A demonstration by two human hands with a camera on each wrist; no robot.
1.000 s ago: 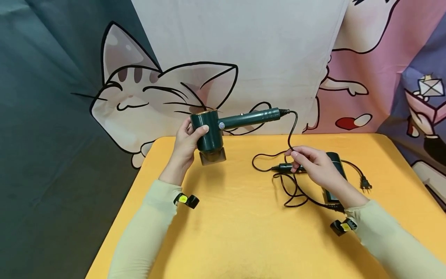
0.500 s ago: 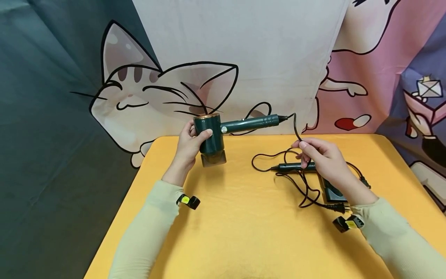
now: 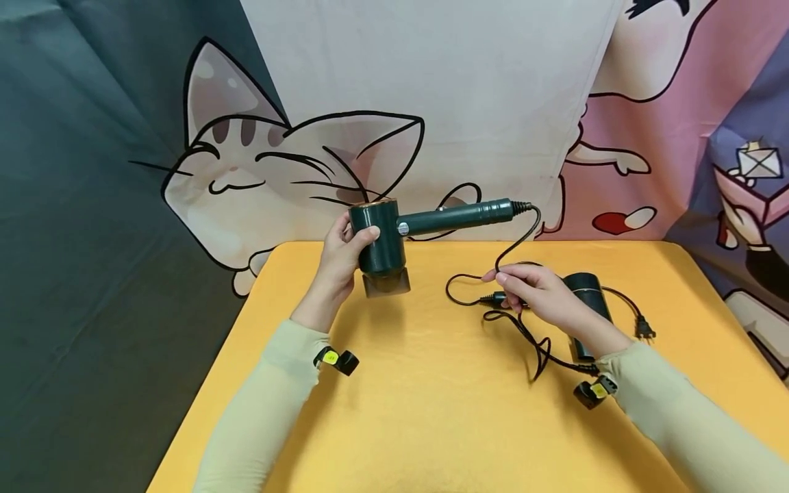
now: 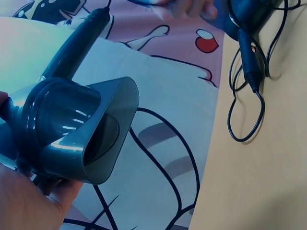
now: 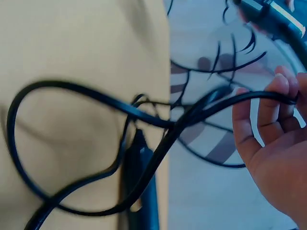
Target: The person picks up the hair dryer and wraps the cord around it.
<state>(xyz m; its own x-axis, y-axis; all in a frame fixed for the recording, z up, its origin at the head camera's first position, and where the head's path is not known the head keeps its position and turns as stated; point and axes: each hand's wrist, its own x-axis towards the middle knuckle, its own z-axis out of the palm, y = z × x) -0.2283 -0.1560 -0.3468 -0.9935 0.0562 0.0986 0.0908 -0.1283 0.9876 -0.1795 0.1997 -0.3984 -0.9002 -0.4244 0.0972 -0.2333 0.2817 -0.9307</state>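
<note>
A dark green hair dryer [image 3: 385, 239] is held above the table, its handle pointing right. My left hand [image 3: 339, 260] grips its barrel, thumb across the front. A smoky, see-through nozzle [image 4: 117, 132] is on the barrel's lower end. The dryer's black cord [image 3: 539, 218] hangs from the handle tip down to my right hand [image 3: 536, 291], which pinches it between thumb and fingers. Beyond the pinch, the cord loops loosely, crossing the right wrist view. A second dark green hair dryer [image 3: 588, 287] lies on the table behind my right hand, which partly hides its handle.
A yellow-covered table [image 3: 431, 411] lies below. One two-pin plug [image 3: 644, 327] rests at the right beyond the second dryer. Tangled cord [image 3: 536, 346] lies in front of that dryer. A cloth backdrop [image 3: 468, 89] with cartoon prints hangs behind the table.
My left hand and the hair dryer have shifted slightly right and down. My right hand moved right and up, then back left and down, still pinching the cord.
</note>
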